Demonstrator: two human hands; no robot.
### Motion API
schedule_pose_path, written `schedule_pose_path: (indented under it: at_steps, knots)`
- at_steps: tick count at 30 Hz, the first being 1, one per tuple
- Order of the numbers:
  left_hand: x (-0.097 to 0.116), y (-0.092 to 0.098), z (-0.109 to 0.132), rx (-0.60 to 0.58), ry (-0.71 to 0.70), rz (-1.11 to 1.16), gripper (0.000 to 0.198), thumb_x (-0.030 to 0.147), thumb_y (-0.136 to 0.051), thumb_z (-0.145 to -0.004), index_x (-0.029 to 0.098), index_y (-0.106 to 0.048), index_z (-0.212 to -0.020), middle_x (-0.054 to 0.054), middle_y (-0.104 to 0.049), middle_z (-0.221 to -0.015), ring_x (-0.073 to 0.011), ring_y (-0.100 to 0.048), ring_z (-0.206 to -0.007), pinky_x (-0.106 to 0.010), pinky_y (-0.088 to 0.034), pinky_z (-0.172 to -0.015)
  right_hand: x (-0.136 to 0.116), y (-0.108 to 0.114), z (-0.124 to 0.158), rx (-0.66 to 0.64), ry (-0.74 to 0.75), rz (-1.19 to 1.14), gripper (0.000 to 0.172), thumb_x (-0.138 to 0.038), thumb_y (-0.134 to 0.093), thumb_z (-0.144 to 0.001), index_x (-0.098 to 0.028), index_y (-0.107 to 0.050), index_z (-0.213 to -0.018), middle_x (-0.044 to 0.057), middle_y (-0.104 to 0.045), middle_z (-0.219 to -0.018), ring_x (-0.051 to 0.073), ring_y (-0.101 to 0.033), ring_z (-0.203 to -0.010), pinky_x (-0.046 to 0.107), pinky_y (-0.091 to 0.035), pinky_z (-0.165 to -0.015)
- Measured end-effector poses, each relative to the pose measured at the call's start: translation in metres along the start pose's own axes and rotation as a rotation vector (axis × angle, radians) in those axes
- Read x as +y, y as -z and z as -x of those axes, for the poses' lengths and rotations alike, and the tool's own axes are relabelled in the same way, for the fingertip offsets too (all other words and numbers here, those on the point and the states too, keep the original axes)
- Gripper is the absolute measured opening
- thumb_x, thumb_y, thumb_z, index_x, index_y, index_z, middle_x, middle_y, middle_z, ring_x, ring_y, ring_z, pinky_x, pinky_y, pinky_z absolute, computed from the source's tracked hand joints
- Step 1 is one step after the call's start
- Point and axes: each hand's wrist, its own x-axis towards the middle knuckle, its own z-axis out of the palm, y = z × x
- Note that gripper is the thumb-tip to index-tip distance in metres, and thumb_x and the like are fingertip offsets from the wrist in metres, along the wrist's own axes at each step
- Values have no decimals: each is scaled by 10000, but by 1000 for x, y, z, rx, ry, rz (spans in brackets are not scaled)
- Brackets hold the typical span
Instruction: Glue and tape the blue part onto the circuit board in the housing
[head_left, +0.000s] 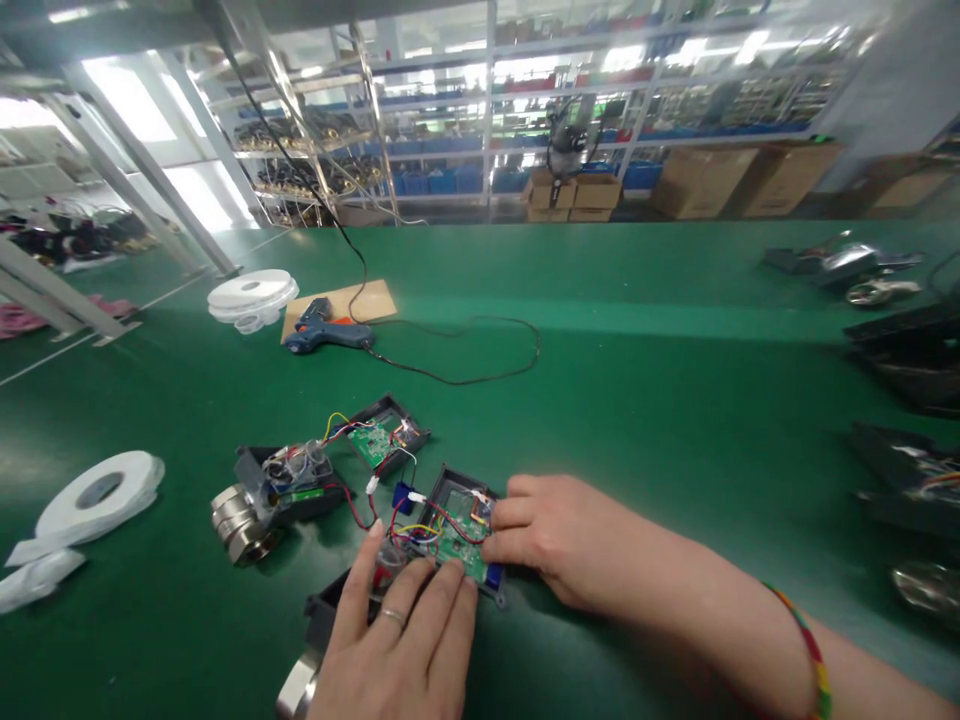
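Note:
A black open housing with a green circuit board (457, 540) and coloured wires lies on the green table near its front edge. My left hand (397, 640) rests flat on the housing's near side, fingertips on the board and wires, a ring on one finger. My right hand (555, 535) presses its fingers against the board's right edge. A second, similar assembly (300, 480) with a metal cylinder (240, 520) and another green board (375, 440) lies just behind to the left.
A blue glue gun (324, 332) lies on a cardboard sheet (345, 300), its black cable (465, 375) looping across the table. White tape rolls sit at the left (97, 495) and far left (251, 295). Dark parts (900, 350) line the right edge. Shelving stands behind.

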Motion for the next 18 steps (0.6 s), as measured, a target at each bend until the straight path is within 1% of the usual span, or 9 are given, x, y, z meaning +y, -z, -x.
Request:
schedule_pose_path:
  at_steps: [2, 5, 8, 10, 12, 15, 18]
  knots:
    - [-1, 0, 0, -10, -4, -7, 326, 181, -423, -953, 210, -671, -1163, 33, -724, -1121, -177, -631, -1014, -507, -102, -1259, 0, 1, -1, -16, -3, -16, 162, -78, -602, -900, -202, -690, -953, 16, -715, -938, 174, -517, -749, 333, -354, -690]
    - [-1, 2, -2, -40, -18, -45, 338, 232, -428, -959, 251, -655, -1210, 32, -724, -1092, -185, -623, -989, -525, -87, -1254, 2, 2, -1, -8, -9, -47, 164, -83, -615, -897, -204, -707, -960, 27, -717, -938, 178, -528, -771, 332, -364, -726]
    - [2, 4, -8, -49, -36, -84, 314, 267, -434, -959, 281, -673, -1162, 22, -724, -1015, -206, -616, -938, -586, -89, -1234, 3, 1, -1, 29, -14, -76, 183, -96, -594, -925, -215, -726, -972, 27, -719, -920, 181, -523, -782, 338, -365, -744]
    - [5, 6, -16, -66, -43, -104, 301, 240, -432, -956, 287, -686, -1111, 23, -717, -949, -211, -612, -923, -629, -75, -1218, 5, 0, 0, 66, -1, -121, 185, -99, -591, -936, -213, -732, -975, 23, -723, -920, 176, -528, -787, 339, -370, -765]
    - [7, 7, -25, -104, -49, -126, 300, 197, -433, -949, 284, -696, -1064, 26, -705, -890, -213, -611, -926, -644, -53, -1213, 8, -3, 3, 105, 6, -211, 149, -100, -620, -931, -196, -723, -978, 22, -725, -924, 170, -545, -813, 332, -384, -804]
    - [7, 5, -33, -121, -53, -145, 301, 168, -438, -936, 284, -711, -986, 29, -687, -827, -206, -610, -907, -610, -50, -1222, 17, -11, 10, 206, -53, -379, 72, -128, -688, -908, -167, -682, -968, 29, -699, -905, 177, -554, -861, 299, -420, -807]
    - [3, 2, -25, -121, -51, -153, 289, 163, -464, -911, 300, -712, -968, 39, -687, -832, -190, -603, -862, -542, -44, -1235, 26, -24, 9, 321, -82, -427, 71, -151, -735, -884, -156, -665, -879, 38, -664, -899, 177, -570, -893, 279, -453, -811]
